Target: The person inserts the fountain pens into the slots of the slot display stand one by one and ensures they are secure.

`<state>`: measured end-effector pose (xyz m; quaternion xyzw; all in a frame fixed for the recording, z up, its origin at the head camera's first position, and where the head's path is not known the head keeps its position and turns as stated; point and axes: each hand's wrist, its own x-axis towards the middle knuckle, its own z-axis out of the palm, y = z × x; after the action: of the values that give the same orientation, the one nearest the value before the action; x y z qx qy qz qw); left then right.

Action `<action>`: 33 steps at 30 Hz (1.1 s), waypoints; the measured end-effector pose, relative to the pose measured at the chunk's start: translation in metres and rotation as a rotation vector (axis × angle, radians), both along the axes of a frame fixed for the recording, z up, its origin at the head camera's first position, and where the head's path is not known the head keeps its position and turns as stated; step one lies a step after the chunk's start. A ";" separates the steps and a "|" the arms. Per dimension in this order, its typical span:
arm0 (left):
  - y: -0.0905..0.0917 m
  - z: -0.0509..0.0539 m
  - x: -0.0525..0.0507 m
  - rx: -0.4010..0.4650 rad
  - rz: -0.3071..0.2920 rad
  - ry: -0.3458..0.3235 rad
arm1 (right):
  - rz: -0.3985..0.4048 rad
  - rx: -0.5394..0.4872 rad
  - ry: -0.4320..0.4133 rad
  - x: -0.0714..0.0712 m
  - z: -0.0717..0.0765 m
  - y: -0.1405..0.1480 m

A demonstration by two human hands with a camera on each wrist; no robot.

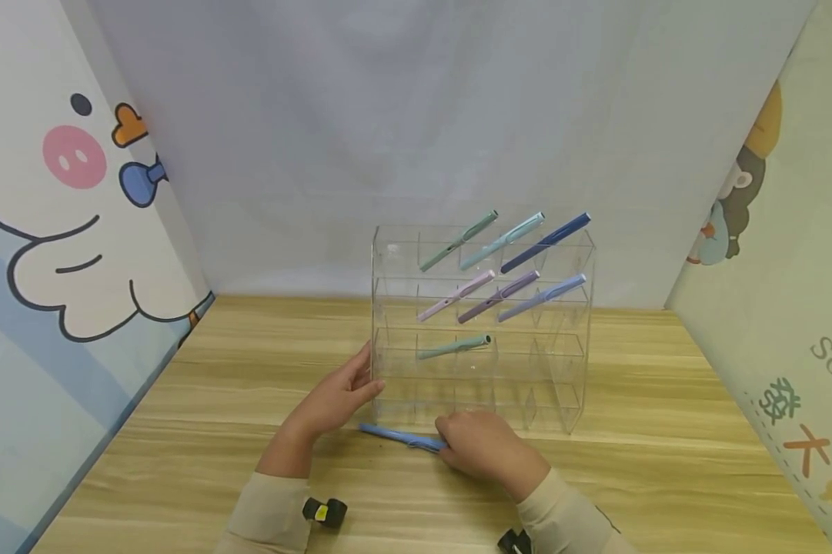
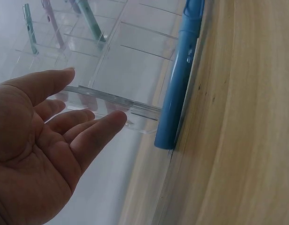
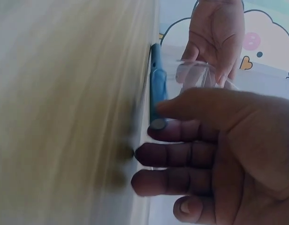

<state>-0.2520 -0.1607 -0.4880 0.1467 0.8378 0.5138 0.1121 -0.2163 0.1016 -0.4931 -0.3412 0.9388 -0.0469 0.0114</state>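
Observation:
A blue pen point(image 1: 395, 436) lies on the table just in front of a clear acrylic pen rack point(image 1: 585, 362). My right hand point(image 1: 488, 450) pinches its cap end between thumb and index finger; the other fingers are loosely bent in the right wrist view. At the rack's left side, my left hand point(image 1: 335, 400) holds the edge between thumb and fingers. The rack's top row carries a sage green pen point(image 1: 457, 242), a light blue pen point(image 1: 504, 240) and a navy pen point(image 1: 546, 243). Below are a pink pen point(image 1: 455, 297), a purple pen point(image 1: 499, 298), a periwinkle pen point(image 1: 542, 298) and, lower, another green pen point(image 1: 455, 348).
The wooden table point(image 1: 249, 369) runs back to a pale curtain point(image 1: 284, 154) behind the rack. Cartoon-printed panels flank it: a white figure on the left panel point(image 1: 21, 154), lettering on the right panel point(image 1: 769, 323). Black straps with small devices sit at both wrists.

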 end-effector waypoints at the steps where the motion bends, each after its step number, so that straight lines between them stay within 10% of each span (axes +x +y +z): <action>1: 0.000 0.000 0.000 0.001 0.001 -0.001 | -0.004 -0.008 -0.001 0.000 0.001 0.000; 9: 0.001 -0.001 0.000 -0.003 -0.001 -0.004 | -0.013 -0.095 -0.037 0.004 0.016 0.005; 33: 0.000 0.001 0.000 0.011 -0.018 0.007 | -0.057 0.065 -0.106 0.002 0.003 0.006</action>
<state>-0.2520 -0.1608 -0.4874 0.1568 0.8339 0.5170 0.1129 -0.2144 0.1073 -0.4903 -0.3109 0.9471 -0.0346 0.0710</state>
